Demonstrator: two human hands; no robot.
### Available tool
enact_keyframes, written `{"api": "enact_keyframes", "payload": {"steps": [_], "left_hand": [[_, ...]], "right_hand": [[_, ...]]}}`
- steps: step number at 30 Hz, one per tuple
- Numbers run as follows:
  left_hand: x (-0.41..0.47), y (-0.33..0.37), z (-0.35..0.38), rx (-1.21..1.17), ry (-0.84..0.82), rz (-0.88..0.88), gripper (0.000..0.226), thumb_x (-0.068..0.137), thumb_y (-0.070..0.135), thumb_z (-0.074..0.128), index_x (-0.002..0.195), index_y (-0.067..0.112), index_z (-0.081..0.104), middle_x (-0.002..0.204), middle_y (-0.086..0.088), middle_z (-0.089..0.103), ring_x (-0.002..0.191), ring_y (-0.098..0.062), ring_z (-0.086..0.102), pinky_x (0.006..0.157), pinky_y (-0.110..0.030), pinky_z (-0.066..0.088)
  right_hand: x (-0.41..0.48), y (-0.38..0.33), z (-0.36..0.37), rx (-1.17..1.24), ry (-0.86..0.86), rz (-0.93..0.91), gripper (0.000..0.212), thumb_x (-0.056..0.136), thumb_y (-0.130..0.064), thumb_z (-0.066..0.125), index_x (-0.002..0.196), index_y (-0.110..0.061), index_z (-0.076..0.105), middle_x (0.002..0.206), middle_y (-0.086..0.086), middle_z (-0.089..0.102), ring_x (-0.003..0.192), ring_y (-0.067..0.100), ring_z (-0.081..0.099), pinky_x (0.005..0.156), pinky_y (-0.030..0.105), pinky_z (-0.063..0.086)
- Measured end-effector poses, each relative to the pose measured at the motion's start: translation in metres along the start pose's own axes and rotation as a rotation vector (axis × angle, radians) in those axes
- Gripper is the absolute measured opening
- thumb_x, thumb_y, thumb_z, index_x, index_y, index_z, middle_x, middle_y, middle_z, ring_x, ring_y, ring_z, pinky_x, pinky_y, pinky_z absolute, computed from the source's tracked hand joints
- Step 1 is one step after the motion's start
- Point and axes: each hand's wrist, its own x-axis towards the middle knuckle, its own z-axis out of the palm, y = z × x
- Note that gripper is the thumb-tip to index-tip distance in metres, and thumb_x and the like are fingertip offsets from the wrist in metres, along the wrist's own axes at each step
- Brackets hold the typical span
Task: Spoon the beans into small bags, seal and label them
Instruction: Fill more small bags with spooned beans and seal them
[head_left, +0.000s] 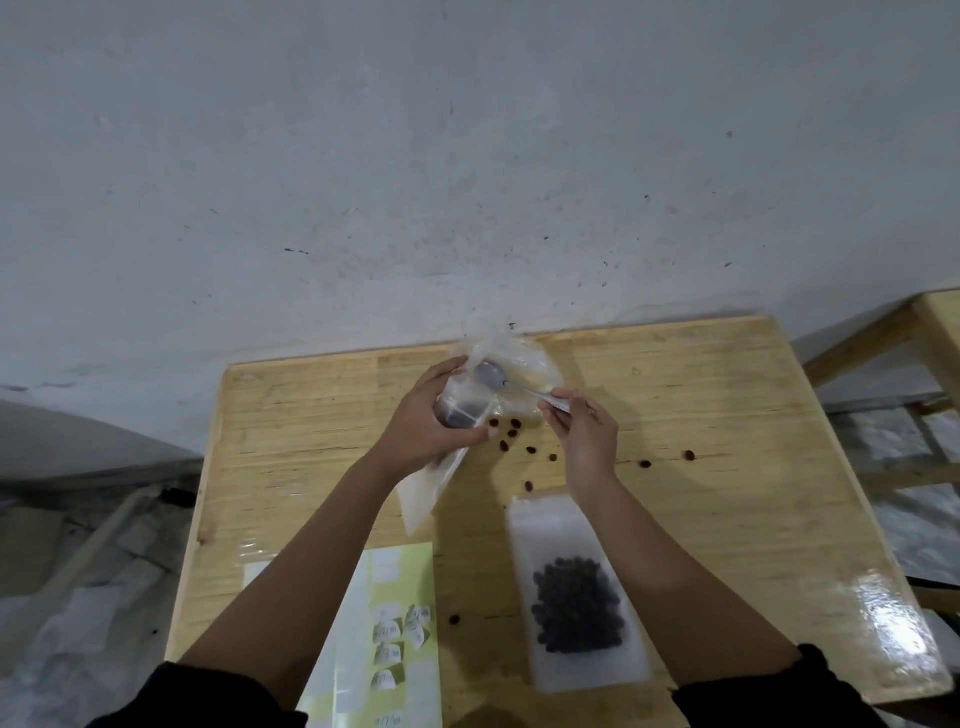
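My left hand (434, 415) grips a small clear bag (431, 488) near its mouth, with dark beans (460, 413) gathered inside at the grip. My right hand (584, 431) pinches the handle of a metal spoon (491, 376), whose bowl hovers at the bag's opening, over a larger crumpled plastic bag (524, 364). Several loose beans (511, 434) lie scattered on the wooden table (727, 415). A filled flat bag of dark beans (576, 605) lies near the front, right of centre. A green label sheet (400, 613) with small white labels sits front left.
The table stands against a grey wall (467, 156). Another wooden frame (914, 332) is at the right. Stray beans lie as far as the right side (689, 455) and near the label sheet (455, 619). Grey floor clutter shows at the left.
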Motion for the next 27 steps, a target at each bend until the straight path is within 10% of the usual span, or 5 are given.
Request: {"api": "enact_keyframes", "payload": {"steps": [13,16,27], "left_hand": [[0.003,-0.002,-0.003,-0.001,0.088,-0.063,0.091,0.06,0.042,0.085,0.137,0.03,0.039,0.136,0.015,0.037,0.123,-0.006,0.045,0.103,-0.028,0.042],[0.002,-0.003,-0.001,-0.008,0.128,-0.071,0.076,0.067,0.027,0.084,0.128,0.032,0.039,0.132,0.015,0.036,0.113,0.001,0.045,0.091,-0.013,0.038],[0.01,-0.004,0.008,0.05,0.182,-0.089,0.091,0.067,0.036,0.083,0.142,0.015,0.035,0.15,0.004,0.026,0.134,-0.013,0.032,0.103,-0.025,0.029]], "right_hand": [[-0.005,-0.008,0.005,0.217,0.065,0.253,0.025,0.098,-0.008,0.044,0.086,0.003,0.063,0.097,0.018,0.063,0.087,0.022,0.064,0.079,0.023,0.056],[-0.004,-0.016,0.0,0.18,0.076,0.212,0.025,0.098,-0.009,0.044,0.086,0.003,0.063,0.094,0.017,0.064,0.081,0.021,0.065,0.079,0.024,0.056],[-0.017,-0.053,-0.012,-0.033,-0.086,-0.127,0.029,0.097,-0.01,0.047,0.076,-0.003,0.066,0.079,0.011,0.066,0.067,0.02,0.065,0.065,0.019,0.056]]}}
